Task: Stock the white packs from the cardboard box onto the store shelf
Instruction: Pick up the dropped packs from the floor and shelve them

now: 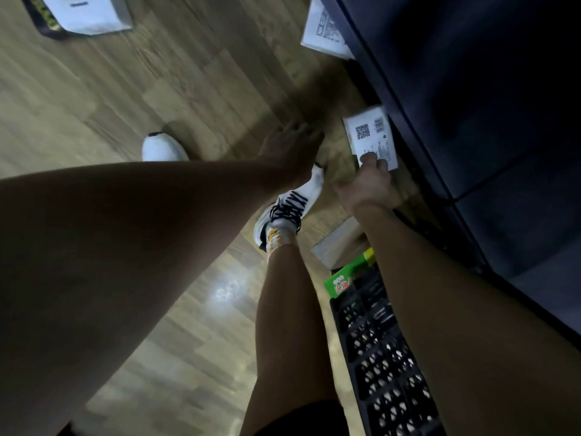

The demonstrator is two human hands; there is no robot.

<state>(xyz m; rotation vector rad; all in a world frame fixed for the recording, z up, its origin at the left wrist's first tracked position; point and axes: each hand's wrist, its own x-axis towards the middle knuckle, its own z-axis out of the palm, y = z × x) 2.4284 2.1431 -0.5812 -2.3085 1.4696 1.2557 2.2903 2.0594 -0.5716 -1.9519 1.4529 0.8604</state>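
Here the right hand pinches one white pack by its near bottom edge, thumb on the printed face and the other fingers hidden behind it. The pack looks light and thin, and I think it is stiff like card, so one hand can carry it. It may bend or slip if it is held only at one corner, so a good place to hold it is along a short edge, with the thumb flat on the front. The pack is white and flat, with a square code, a bar code and small dark print on the side we see. It is held up in the air, above the wooden floor, with its far edge right beside the dark store shelf; I cannot tell if it touches the shelf. The left hand holds nothing; it reaches out over the floor with its fingers straight and a little spread. It is blurry, so I cannot say more. Another white pack shows by the shelf near the top edge of the view. A cardboard box sits on the floor next to the shelf, under the right arm, with a green carton and a black crate close by. A white shoe stands on the floor.
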